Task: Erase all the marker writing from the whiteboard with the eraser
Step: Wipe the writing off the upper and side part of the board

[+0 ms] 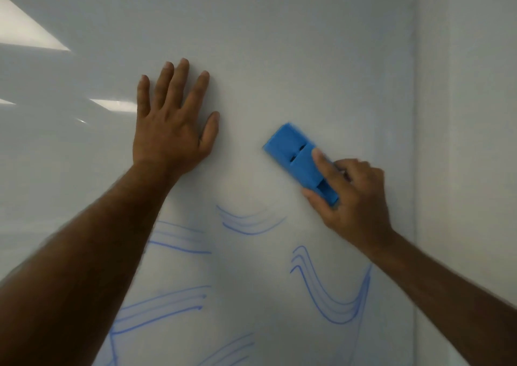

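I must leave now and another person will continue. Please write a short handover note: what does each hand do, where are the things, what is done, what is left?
Left hand: open, fingers spread, flat on the whiteboard.
Right hand: grips the blue eraser, which lies tilted on the board, right of the left hand.
Done: the upper part of the board shows no writing.
Left: blue marker strokes below both hands, from lower left to lower right, some partly smeared. Wipe downward next.

Your left hand (170,130) lies flat on the whiteboard (279,43), to the left of the eraser (296,158). Your right hand (355,197) holds the eraser at its lower end. The marker writing (330,293) lies below both hands.
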The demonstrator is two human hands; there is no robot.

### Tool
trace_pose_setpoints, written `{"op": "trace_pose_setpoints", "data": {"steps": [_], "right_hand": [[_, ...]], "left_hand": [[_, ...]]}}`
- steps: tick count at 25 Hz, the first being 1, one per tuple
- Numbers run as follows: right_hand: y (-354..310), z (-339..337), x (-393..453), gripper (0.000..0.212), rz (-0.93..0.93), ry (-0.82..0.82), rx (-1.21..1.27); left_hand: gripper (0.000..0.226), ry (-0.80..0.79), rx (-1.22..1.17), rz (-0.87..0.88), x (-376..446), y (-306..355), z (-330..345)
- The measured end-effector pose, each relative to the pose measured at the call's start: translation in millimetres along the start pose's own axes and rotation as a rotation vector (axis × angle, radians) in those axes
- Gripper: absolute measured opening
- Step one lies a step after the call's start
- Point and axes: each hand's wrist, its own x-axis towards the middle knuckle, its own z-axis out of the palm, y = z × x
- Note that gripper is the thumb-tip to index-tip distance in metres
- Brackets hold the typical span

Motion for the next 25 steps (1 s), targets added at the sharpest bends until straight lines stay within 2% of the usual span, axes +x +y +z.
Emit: {"op": "trace_pose_setpoints", "data": {"steps": [3, 5, 7, 12, 14, 17, 19, 21, 25], "right_hand": [[-40, 3, -22, 0.052, -0.471, -0.121, 0.085], [-43, 1, -24, 0.052, -0.656, -0.170, 0.099], [-36, 2, -18, 0.053, -0.613, -0.160, 0.066], [-38, 5, 2, 0.058, -0.082, -0.022, 0.025], [-58, 9, -6, 0.058, -0.133, -0.022, 0.056], [-73, 8, -29, 0.054, -0.477, -0.116, 0.083], [-67, 2, -31, 0.052, -0.581, -0.150, 0.069], [-52, -1, -27, 0.052, -0.538, -0.138, 0.024], [-39, -6, -14, 0.059, -0.167, -0.090, -0.015]], "left_hand": [[0.065, -0.019, -0.001, 0.004, -3, 0, -3], [0.065, -0.022, 0.002, 0.008, -7, -1, -4], [0.065, -0.025, 0.009, 0.007, -11, -2, -5], [0.064, -0.021, 0.015, 0.007, -15, -1, -6], [0.064, -0.024, 0.010, 0.007, -16, -2, -6], [0.063, -0.020, 0.008, 0.019, -19, -6, -6], [0.062, -0.016, 0.009, 0.031, -21, -8, -6], [0.061, -0.009, 0.020, 0.032, -24, -8, -7], [0.061, -0.010, 0.029, 0.020, -27, -6, -6]]}}
